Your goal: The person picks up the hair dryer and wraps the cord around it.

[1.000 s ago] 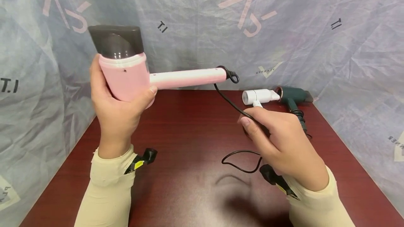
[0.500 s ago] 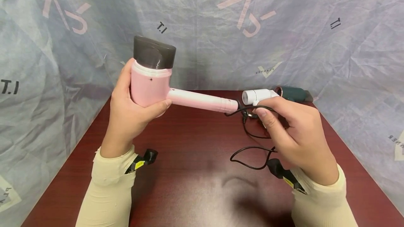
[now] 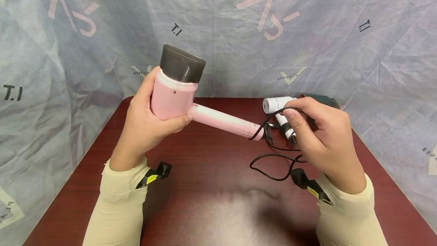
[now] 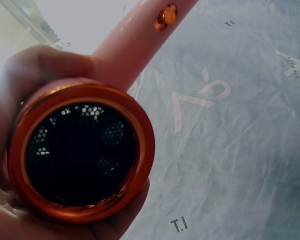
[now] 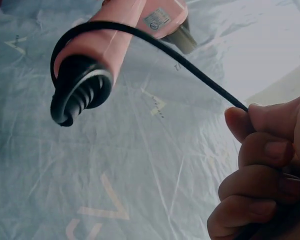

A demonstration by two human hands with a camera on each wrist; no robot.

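Above the counter (image 3: 205,189), near its middle, the pink dryer (image 3: 172,103) is held up in the left hand (image 3: 145,126), whose fingers wrap its body with the thumb along the base of the handle (image 3: 222,120). Its dark nozzle (image 3: 182,63) points upward, tilted slightly right, while the handle slopes down to the right. The left wrist view shows the round grille (image 4: 82,155), ringed in shiny orange, and a button (image 4: 166,17) on the handle.

The right hand (image 3: 326,136) pinches the black cord (image 5: 190,66) between thumb and forefinger, its other fingers curled in. From that pinch, the cord runs to the handle's end and bends around it; a loose loop hangs below the hand.

Near the back of the counter, the white dryer (image 3: 272,105) lies just beside the green dryer (image 3: 322,100), which the right hand partly hides. Behind hangs a grey printed cloth (image 3: 211,18).
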